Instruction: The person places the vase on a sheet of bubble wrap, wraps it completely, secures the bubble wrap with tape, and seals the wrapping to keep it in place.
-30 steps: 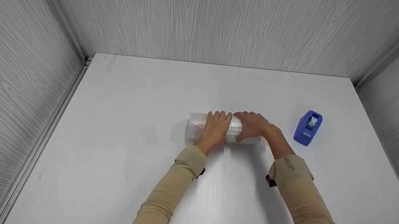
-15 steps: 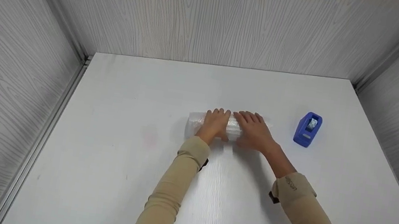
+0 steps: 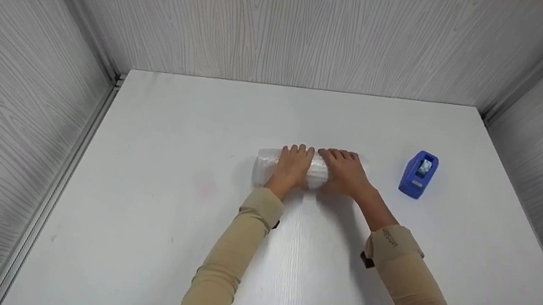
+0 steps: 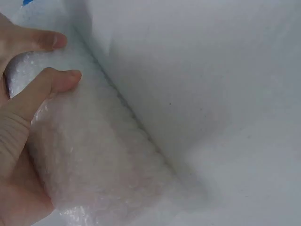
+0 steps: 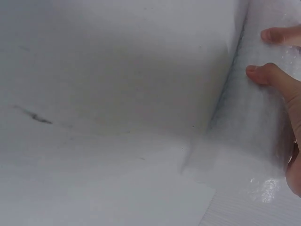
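A roll of clear bubble wrap (image 3: 265, 166) lies crosswise on the white table, its left end showing past the hands. My left hand (image 3: 293, 167) grips it left of the middle, fingers over the top and far side. In the left wrist view its thumb (image 4: 66, 81) rests on the near side of the roll. Close beside it, my right hand (image 3: 346, 175) grips the right part the same way. The right wrist view shows that hand's thumb (image 5: 268, 74) on the wrap, and a loose film edge beyond the roll's end. Anything inside the wrap is hidden.
A blue tape dispenser (image 3: 418, 175) with a roll of tape stands to the right of the hands. Grey wood-grain panels (image 3: 290, 26) enclose the white table (image 3: 190, 119) at the back and both sides.
My right hand has turned from reaching across the roll to lying over it, fingers pointing away. The left hand has shifted slightly on the roll, which stays in nearly the same place.
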